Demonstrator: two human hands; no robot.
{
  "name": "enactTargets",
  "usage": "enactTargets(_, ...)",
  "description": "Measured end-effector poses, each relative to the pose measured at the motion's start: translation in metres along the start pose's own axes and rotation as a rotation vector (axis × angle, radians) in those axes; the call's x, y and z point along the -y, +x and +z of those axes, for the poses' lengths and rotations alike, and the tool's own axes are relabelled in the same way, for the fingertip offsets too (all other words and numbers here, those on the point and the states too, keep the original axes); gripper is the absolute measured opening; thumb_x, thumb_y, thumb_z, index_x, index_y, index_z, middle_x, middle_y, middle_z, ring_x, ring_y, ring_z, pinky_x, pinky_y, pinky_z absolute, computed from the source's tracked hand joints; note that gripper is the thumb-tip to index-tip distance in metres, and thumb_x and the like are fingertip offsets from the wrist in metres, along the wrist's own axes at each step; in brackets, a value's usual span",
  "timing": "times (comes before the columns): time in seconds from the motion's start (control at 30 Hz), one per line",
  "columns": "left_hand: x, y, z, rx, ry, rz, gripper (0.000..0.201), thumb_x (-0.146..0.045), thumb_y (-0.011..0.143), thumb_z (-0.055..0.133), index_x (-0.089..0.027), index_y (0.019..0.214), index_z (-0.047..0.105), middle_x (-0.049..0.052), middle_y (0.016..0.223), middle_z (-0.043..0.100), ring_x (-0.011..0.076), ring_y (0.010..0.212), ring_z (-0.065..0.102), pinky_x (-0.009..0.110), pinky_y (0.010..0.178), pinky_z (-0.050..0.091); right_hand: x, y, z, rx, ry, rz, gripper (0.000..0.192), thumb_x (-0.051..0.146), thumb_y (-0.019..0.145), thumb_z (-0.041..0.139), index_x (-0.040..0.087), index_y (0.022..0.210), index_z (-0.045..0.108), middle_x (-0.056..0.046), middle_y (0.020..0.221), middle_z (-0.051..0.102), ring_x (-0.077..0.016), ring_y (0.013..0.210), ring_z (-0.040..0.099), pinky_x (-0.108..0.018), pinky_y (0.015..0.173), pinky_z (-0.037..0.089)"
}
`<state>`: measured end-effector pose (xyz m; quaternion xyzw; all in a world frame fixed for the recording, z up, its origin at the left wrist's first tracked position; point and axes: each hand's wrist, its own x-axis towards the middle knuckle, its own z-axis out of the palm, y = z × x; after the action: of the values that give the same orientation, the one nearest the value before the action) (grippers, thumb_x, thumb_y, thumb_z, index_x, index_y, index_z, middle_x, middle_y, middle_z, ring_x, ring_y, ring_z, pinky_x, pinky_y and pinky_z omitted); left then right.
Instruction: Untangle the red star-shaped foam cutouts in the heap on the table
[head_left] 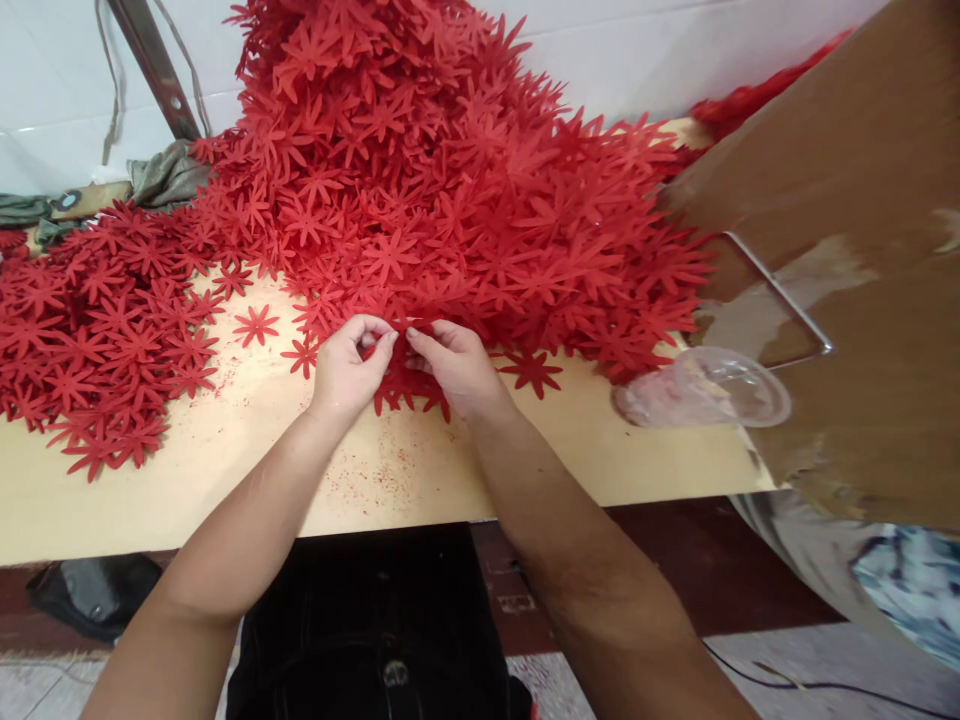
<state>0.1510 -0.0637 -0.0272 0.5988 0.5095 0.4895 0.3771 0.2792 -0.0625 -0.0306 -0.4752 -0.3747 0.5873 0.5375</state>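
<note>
Pinching red flower cut-outs [409, 385] at the pile's near edge, the left hand [349, 365] and right hand [457, 365] met fingertip to fingertip; the big red heap [450, 180] rose at twelve o'clock, equally near both hands.

I note a pale wooden table [187, 500], white tiled wall [45, 90] far behind, a brown board [862, 150] leaning at right, grey floor [825, 660] nearest.
</note>
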Motion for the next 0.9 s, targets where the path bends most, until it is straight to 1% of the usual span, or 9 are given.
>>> enactTargets(0.07, 0.000, 0.000, 0.000, 0.001, -0.023, 0.004, 0.007, -0.023, 0.079, 0.061, -0.019, 0.084, 0.063, -0.006, 0.062, 0.047, 0.0068, 0.058, 0.043, 0.022, 0.061, 0.038, -0.003, 0.002, -0.002, -0.003, -0.029, -0.038, 0.036, 0.041, 0.055, 0.079, 0.021, 0.081, 0.067, 0.002, 0.074, 0.067, -0.0096, 0.064, 0.056, -0.027, 0.064, 0.051)
enactTargets(0.13, 0.000, 0.000, 0.001, 0.027, -0.024, -0.004, 0.013, -0.024, 0.079, 0.061, -0.020, 0.091, 0.065, -0.006, 0.060, 0.045, 0.0071, 0.057, 0.043, 0.023, 0.062, 0.039, -0.005, 0.004, -0.004, 0.008, -0.033, -0.085, 0.039, 0.036, 0.056, 0.078, 0.022, 0.090, 0.066, 0.000, 0.084, 0.070, -0.0120, 0.072, 0.061, -0.031, 0.073, 0.053)
enactTargets(0.23, 0.000, 0.000, 0.001, 0.066, 0.015, -0.015, 0.020, -0.022, 0.077, 0.063, -0.020, 0.096, 0.067, -0.006, 0.060, 0.046, 0.0076, 0.059, 0.044, 0.024, 0.065, 0.040, -0.006, 0.004, -0.004, 0.016, -0.024, -0.142, 0.044, 0.029, 0.054, 0.079, 0.023, 0.095, 0.064, -0.001, 0.095, 0.071, -0.0149, 0.084, 0.065, -0.035, 0.085, 0.053)
enactTargets(0.3, 0.001, 0.000, 0.002, 0.071, 0.041, -0.014, 0.021, -0.022, 0.076, 0.065, -0.020, 0.096, 0.069, -0.006, 0.060, 0.048, 0.0080, 0.060, 0.045, 0.025, 0.066, 0.041, -0.005, 0.004, -0.004, 0.035, -0.032, -0.156, 0.046, 0.028, 0.054, 0.078, 0.024, 0.097, 0.063, -0.001, 0.096, 0.071, -0.0156, 0.085, 0.065, -0.036, 0.088, 0.053)
enactTargets(0.4, 0.002, 0.001, 0.001, 0.073, 0.064, -0.003, 0.018, -0.023, 0.076, 0.065, -0.020, 0.093, 0.069, -0.005, 0.061, 0.051, 0.0084, 0.060, 0.046, 0.025, 0.066, 0.041, -0.003, 0.002, -0.004, 0.079, -0.050, -0.161, 0.046, 0.032, 0.058, 0.077, 0.024, 0.100, 0.061, 0.000, 0.087, 0.070, -0.0153, 0.081, 0.065, -0.036, 0.085, 0.053)
enactTargets(0.5, 0.001, 0.001, -0.001, 0.065, 0.063, 0.020, 0.010, -0.023, 0.078, 0.062, -0.019, 0.085, 0.068, -0.003, 0.064, 0.056, 0.0086, 0.061, 0.049, 0.025, 0.066, 0.041, -0.001, 0.000, -0.004, 0.095, -0.055, -0.160, 0.047, 0.036, 0.059, 0.078, 0.025, 0.101, 0.060, 0.003, 0.075, 0.067, -0.0131, 0.072, 0.062, -0.032, 0.079, 0.053)
enactTargets(0.67, -0.004, 0.000, -0.003, 0.066, 0.064, 0.047, 0.009, -0.024, 0.079, 0.060, -0.018, 0.074, 0.064, -0.002, 0.068, 0.061, 0.0088, 0.064, 0.051, 0.024, 0.066, 0.040, -0.002, -0.002, -0.001, 0.049, -0.036, -0.206, 0.041, 0.044, 0.059, 0.079, 0.025, 0.091, 0.059, 0.002, 0.078, 0.065, -0.0108, 0.066, 0.057, -0.029, 0.068, 0.050)
enactTargets(0.77, -0.007, -0.001, -0.002, 0.045, 0.029, -0.007, 0.011, -0.025, 0.079, 0.060, -0.018, 0.071, 0.061, -0.003, 0.063, 0.058, 0.0083, 0.060, 0.048, 0.023, 0.063, 0.039, -0.003, -0.003, 0.002, 0.013, -0.042, -0.214, 0.043, 0.048, 0.059, 0.079, 0.025, 0.087, 0.057, 0.003, 0.074, 0.062, -0.0106, 0.064, 0.055, -0.028, 0.065, 0.050)
enactTargets(0.9, -0.011, 0.003, -0.001, 0.002, -0.141, -0.136, 0.012, -0.022, 0.078, 0.062, -0.017, 0.068, 0.058, -0.003, 0.064, 0.058, 0.0071, 0.060, 0.049, 0.021, 0.061, 0.041, -0.001, -0.004, 0.002, 0.002, -0.039, -0.220, 0.042, 0.046, 0.060, 0.079, 0.025, 0.088, 0.057, 0.006, 0.062, 0.053, -0.0096, 0.060, 0.053, -0.027, 0.063, 0.049)
